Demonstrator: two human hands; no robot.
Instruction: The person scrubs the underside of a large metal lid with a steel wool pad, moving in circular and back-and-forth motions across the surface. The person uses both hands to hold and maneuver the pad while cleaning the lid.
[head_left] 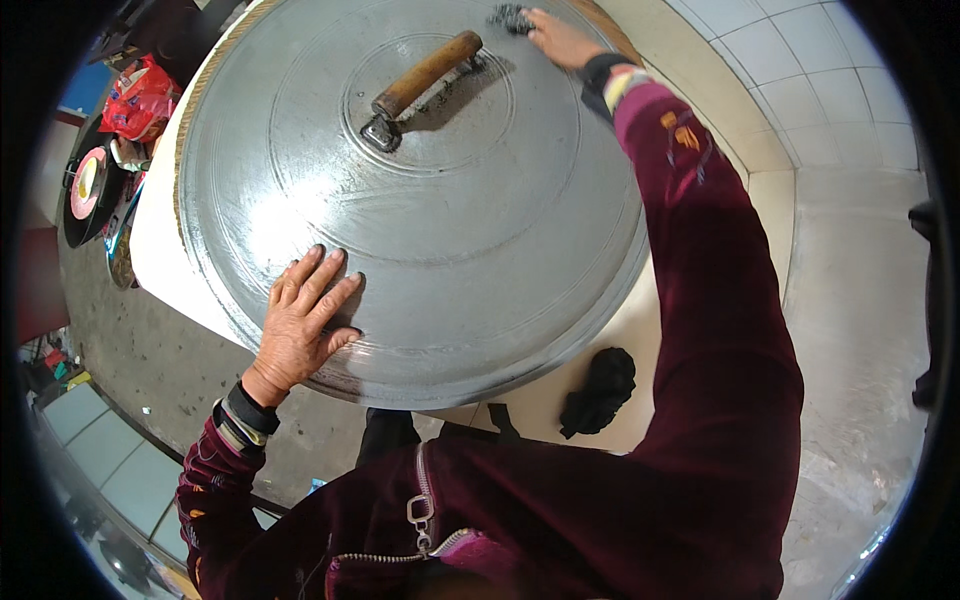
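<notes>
A big round grey metal lid fills the middle of the head view, its surface wet and shiny. Across its centre stands a wooden handle on metal brackets, with dark grime around its far end. My left hand lies with fingers spread on the lid's near left edge. Stretched out to the far right rim, my right hand presses a dark scouring pad against the lid. The pad is partly covered by the fingertips.
Beneath the lid is a pale tiled counter. A crumpled black cloth lies at its near right. Left of the counter are a red plastic bag and a black pan holding a pink round thing. White wall tiles rise at the far right.
</notes>
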